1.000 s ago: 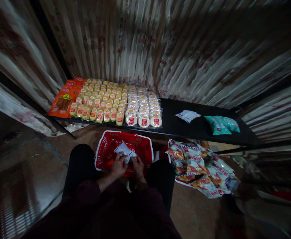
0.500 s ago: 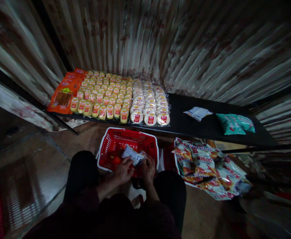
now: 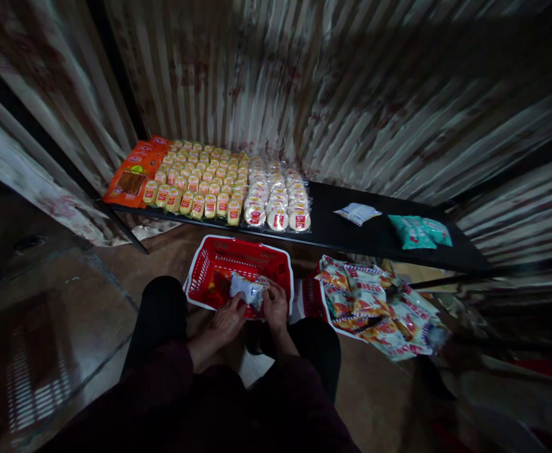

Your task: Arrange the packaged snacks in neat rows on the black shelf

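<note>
A white and blue snack bag (image 3: 246,289) is held between my two hands, over the near side of a red basket (image 3: 291,267) with a white rim. My left hand (image 3: 228,318) grips its lower left edge, thumb and fingers closed on it. The right end is pinched by my right hand (image 3: 276,304), which partly hides it. Beneath the bag, inside the basket, lie orange and red packets (image 3: 218,286), too dark to make out.
A low black shelf (image 3: 325,211) carries orange packets (image 3: 136,173), rows of small wrapped cakes (image 3: 197,204), round wrapped cakes (image 3: 278,219), a white bag (image 3: 358,213) and green bags (image 3: 412,231). A second basket (image 3: 323,296) overflows with snack bags (image 3: 369,296). Curtains (image 3: 276,75) hang behind.
The view has shifted, so the shelf's right end appears further left. The snack bag stays in both hands above the basket, turned slightly with its printed face more visible.
</note>
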Motion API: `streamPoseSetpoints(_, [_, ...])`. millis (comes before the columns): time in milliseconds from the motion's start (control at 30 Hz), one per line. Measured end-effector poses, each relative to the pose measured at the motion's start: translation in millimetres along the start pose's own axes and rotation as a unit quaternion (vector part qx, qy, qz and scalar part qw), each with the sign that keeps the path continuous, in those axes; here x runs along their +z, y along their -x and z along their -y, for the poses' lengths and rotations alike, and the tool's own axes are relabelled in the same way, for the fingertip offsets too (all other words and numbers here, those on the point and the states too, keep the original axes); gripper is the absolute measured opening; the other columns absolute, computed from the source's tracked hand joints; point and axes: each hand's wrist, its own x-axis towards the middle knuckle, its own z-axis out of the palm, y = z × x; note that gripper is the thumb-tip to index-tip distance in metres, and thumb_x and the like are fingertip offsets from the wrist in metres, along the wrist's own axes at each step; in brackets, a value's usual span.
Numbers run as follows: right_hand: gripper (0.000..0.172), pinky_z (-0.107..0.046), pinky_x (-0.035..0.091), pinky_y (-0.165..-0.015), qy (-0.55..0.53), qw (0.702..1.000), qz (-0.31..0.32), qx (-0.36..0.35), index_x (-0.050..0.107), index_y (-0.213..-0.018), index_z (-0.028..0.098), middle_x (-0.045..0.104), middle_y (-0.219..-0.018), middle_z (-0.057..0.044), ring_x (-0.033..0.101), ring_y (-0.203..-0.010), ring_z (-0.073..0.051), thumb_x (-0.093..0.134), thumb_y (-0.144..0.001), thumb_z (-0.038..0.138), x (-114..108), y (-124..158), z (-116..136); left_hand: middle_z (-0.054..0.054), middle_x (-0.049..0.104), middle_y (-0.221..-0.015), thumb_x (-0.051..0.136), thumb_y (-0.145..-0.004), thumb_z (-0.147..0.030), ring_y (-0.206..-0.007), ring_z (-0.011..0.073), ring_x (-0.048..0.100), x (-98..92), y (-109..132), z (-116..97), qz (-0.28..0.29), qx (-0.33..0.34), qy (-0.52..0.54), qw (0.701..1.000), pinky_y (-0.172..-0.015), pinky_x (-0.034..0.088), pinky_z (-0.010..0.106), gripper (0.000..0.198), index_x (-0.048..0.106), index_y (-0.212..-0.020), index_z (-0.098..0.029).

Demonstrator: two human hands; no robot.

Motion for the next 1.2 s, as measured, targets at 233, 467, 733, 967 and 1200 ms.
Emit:
streamPoseSetpoints(233, [0.022, -0.037, 0.040, -0.098, 0.025, 0.997, -0.011, -0.066, 0.068, -0.081, 0.018, 0.060, -0.112, -0.009, 0.054, -0.106, -0.021, 0.050, -0.077, 0.029, -1, 0, 10, 0.006, 0.032, -0.148, 0.046, -0.085, -0.013, -0.123, 0.0278, 0.047, -1.7, 1, -2, 0.001, -0.009, 0.004, 1.000, -0.103, 0.039, 0.043, 0.028, 0.061, -0.105, -0.022])
streamPoseSetpoints(467, [0.020, -0.037, 0.041, -0.097, 0.036, 0.998, -0.033, -0.042, 0.067, -0.082, 0.019, 0.060, -0.110, -0.009, 0.055, -0.103, -0.020, 0.049, -0.079, 0.028, -4, -1, 4, 0.010, 0.036, -0.143, 0.052, -0.082, -0.023, -0.122, 0.0268, 0.047, -6.3, -3, -11, -0.019, 0.012, -0.046, 0.999, -0.103, 0.040, 0.040, 0.029, 0.058, -0.110, -0.021])
streamPoseSetpoints(733, [0.017, -0.036, 0.041, -0.097, 0.066, 0.994, -0.004, -0.088, 0.065, -0.081, 0.019, 0.059, -0.112, -0.010, 0.053, -0.108, -0.021, 0.048, -0.081, 0.022, -7, 2, 10, 0.013, 0.039, -0.137, 0.050, -0.084, -0.041, -0.118, 0.0263, 0.050, -4.5, -6, -14, -0.036, -0.003, -0.085, 0.996, -0.095, 0.045, 0.038, 0.051, 0.044, -0.129, -0.018])
streamPoseSetpoints(967, [0.018, -0.038, 0.040, -0.099, 0.123, 0.981, 0.022, -0.147, 0.066, -0.087, 0.022, 0.056, -0.119, -0.008, 0.047, -0.114, -0.024, 0.050, -0.080, 0.020, -10, 9, 4, 0.012, 0.045, -0.133, 0.044, -0.087, -0.035, -0.107, 0.0258, 0.056, 2.0, -6, 0, 0.022, 0.024, -0.144, 0.989, -0.087, 0.046, 0.038, 0.043, 0.048, -0.128, -0.020])
streamPoseSetpoints(1200, [0.017, -0.038, 0.042, -0.097, 0.079, 0.987, -0.010, -0.139, 0.065, -0.085, 0.019, 0.058, -0.115, -0.009, 0.051, -0.110, -0.022, 0.049, -0.080, 0.020, -13, 12, -6, 0.008, 0.049, -0.131, 0.054, -0.083, -0.034, -0.101, 0.0258, 0.057, 0.2, -9, 7, 0.035, -0.023, 0.040, 0.998, -0.092, 0.042, 0.039, 0.021, 0.067, -0.095, -0.023])
